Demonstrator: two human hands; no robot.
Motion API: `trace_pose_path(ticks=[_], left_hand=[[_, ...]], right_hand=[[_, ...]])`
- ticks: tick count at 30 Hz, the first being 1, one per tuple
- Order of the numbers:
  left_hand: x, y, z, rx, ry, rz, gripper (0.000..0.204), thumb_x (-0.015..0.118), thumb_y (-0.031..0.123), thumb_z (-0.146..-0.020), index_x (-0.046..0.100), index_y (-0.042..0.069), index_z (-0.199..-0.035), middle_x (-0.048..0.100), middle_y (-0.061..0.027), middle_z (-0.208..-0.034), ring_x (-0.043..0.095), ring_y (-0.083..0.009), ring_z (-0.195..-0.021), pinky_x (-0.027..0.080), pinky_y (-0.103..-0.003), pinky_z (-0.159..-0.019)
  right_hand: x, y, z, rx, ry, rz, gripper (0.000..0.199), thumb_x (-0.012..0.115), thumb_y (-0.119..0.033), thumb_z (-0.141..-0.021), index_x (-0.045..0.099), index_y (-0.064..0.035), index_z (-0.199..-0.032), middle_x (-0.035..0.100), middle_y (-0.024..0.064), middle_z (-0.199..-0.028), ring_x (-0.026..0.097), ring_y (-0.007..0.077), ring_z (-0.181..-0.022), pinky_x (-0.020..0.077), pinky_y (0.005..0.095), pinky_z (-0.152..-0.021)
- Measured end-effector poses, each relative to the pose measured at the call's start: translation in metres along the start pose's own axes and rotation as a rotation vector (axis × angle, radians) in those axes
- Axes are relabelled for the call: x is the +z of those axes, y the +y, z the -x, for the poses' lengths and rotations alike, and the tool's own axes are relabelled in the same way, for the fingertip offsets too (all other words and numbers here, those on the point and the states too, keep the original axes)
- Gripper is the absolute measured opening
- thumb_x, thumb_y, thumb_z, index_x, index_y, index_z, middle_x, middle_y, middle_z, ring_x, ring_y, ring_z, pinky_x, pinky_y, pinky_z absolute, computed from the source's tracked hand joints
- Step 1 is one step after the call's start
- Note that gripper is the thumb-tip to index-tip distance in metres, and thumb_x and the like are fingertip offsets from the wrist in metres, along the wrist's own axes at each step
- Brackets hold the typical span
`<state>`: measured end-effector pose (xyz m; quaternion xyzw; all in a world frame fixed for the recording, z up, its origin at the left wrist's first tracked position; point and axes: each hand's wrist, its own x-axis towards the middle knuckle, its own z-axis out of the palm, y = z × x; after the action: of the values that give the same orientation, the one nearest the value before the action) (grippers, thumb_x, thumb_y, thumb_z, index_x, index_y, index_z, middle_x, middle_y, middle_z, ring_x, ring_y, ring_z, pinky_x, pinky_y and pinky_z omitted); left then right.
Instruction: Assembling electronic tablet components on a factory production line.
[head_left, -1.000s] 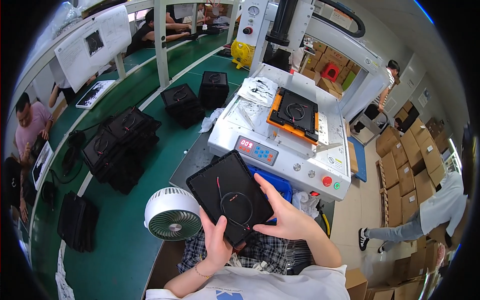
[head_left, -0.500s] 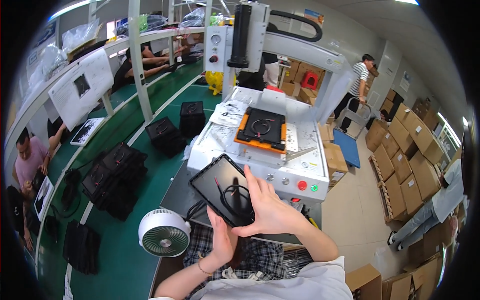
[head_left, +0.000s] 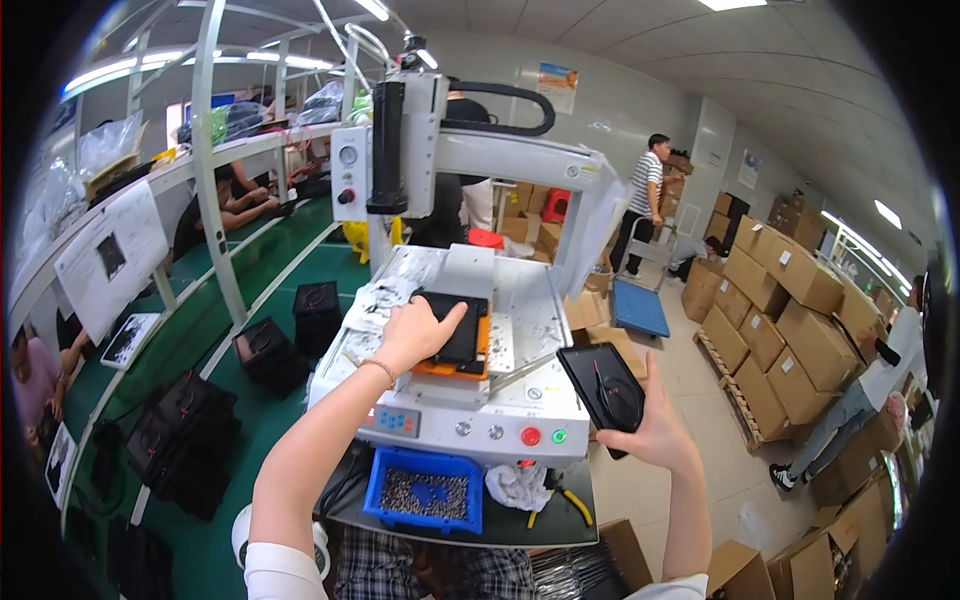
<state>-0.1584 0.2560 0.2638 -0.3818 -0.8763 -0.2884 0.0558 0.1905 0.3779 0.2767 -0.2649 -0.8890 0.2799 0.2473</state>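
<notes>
My right hand [head_left: 655, 430] is out to the right of the white bench machine. It grips a shallow black rectangular plastic housing [head_left: 590, 378] by its lower end, thumb on the near side, with a coiled black cable [head_left: 612, 395] inside. My left hand [head_left: 412, 335] reaches onto the machine's bed and is closed over the left side of another black housing [head_left: 462, 335]. That one lies in an orange fixture [head_left: 484, 352]. Some of my left fingertips are hidden behind the hand and the housing.
Below the machine's buttons [head_left: 530, 436] sits a blue bin [head_left: 375, 490] of small screws, with a crumpled white cloth [head_left: 518, 487] and yellow-handled pliers [head_left: 575, 505] beside it. Stacked black housings [head_left: 185, 425] stand on the green bench at left. Cartons [head_left: 765, 320] and people are at right.
My hands have parted. The left let go of the held housing and moved forward to the one in the fixture; the right carried its housing rightward. My view has lifted, revealing the blue bin.
</notes>
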Motion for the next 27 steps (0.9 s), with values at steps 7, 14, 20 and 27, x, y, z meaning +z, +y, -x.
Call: trace_pose_path(ticks=[7, 14, 20, 27], left_hand=[[0.008, 0.039, -0.009, -0.197, -0.146, -0.368, 0.127, 0.066, 0.076, -0.054, 0.027, -0.014, -0.135, 0.048, -0.0281, -0.123, 0.053, -0.0366, -0.110, 0.050, -0.045, -0.081], [-0.066, 0.012, -0.010, -0.166, 0.162, -0.110, 0.106, 0.063, 0.074, -0.061, 0.043, -0.013, -0.119, 0.055, -0.0335, -0.111, 0.054, -0.0455, -0.107, 0.046, -0.045, -0.090], [-0.127, -0.042, 0.052, -0.180, 0.236, -0.272, 0.102, 0.066, 0.069, -0.062, 0.041, -0.013, -0.118, 0.054, -0.0322, -0.107, 0.053, -0.0423, -0.105, 0.049, -0.045, -0.083], [-0.160, -0.091, 0.127, -0.152, 0.219, -0.290, 0.109, 0.070, 0.058, -0.062, 0.030, -0.015, -0.133, 0.052, -0.0317, -0.108, 0.052, -0.0399, -0.104, 0.048, -0.043, -0.084]], right_hand=[[-0.007, 0.008, -0.002, 0.080, 0.015, 0.032, 0.127, 0.083, -0.037, -0.056, 0.002, 0.0134, -0.141, 0.037, 0.0379, -0.130, 0.036, 0.0455, -0.126, 0.0306, 0.0422, -0.107], [0.056, -0.049, -0.074, 0.078, -0.003, 0.142, 0.122, 0.082, -0.043, -0.054, 0.014, 0.0130, -0.139, 0.043, 0.0381, -0.122, 0.045, 0.0472, -0.116, 0.0387, 0.0440, -0.100], [0.140, -0.121, -0.141, 0.253, -0.122, 0.285, 0.124, 0.077, -0.053, -0.063, 0.006, 0.0092, -0.143, 0.034, 0.0389, -0.130, 0.037, 0.0483, -0.122, 0.0330, 0.0576, -0.097], [0.198, -0.159, -0.172, 0.472, -0.211, 0.462, 0.128, 0.072, -0.062, -0.065, -0.001, 0.0063, -0.144, 0.022, 0.0358, -0.140, 0.027, 0.0473, -0.129, 0.0260, 0.0607, -0.100]])
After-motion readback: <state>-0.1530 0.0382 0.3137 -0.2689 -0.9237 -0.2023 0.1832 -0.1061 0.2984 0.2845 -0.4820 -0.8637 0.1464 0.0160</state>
